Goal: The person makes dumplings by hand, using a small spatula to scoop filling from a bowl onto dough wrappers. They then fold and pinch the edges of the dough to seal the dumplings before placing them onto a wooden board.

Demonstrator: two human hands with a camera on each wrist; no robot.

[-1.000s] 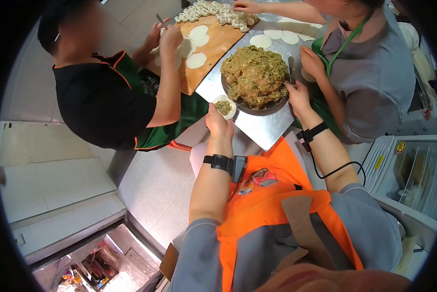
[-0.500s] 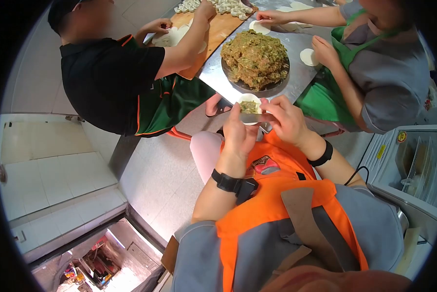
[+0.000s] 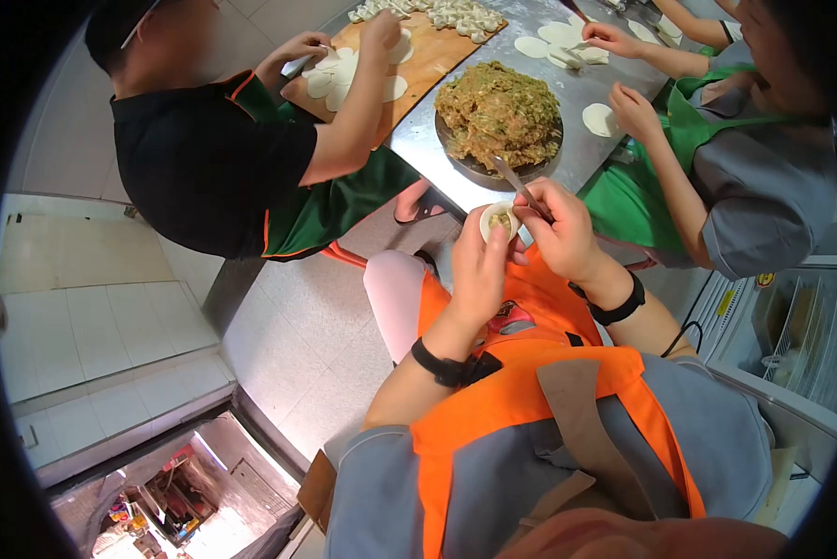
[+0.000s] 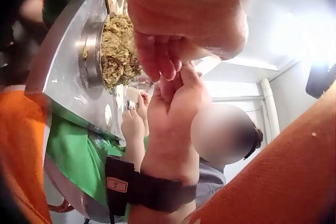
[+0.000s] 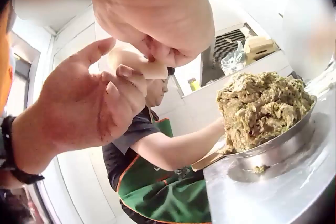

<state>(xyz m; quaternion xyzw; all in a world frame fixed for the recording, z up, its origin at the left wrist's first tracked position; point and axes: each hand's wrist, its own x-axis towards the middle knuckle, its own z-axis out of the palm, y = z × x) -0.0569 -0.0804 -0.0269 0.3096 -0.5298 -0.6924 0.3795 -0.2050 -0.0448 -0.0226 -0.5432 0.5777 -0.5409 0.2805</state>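
Note:
In the head view my left hand (image 3: pixel 479 275) holds a round dumpling wrapper (image 3: pixel 488 224) cupped around a little filling. My right hand (image 3: pixel 564 235) grips a slim metal spatula (image 3: pixel 519 184), its blade pointing up towards the big filling mound (image 3: pixel 498 114). The right fingers are right at the wrapper's edge. From the right wrist, the pale dumpling (image 5: pixel 140 65) shows between my curled left fingers and my right hand (image 5: pixel 152 14). In the left wrist view the hands cover the dumpling.
The mound fills a metal bowl (image 3: pixel 482 177) at the near corner of the steel table (image 3: pixel 418 149). A wooden board (image 3: pixel 428 70) bears wrappers and finished dumplings. One person in black (image 3: pixel 204 158) works on the left, another in a green apron (image 3: pixel 698 149) on the right.
The wrapper went from beside the bowl to in front of my body, and my right hand left the bowl with the spatula to meet it. The wrapper is now cupped rather than flat.

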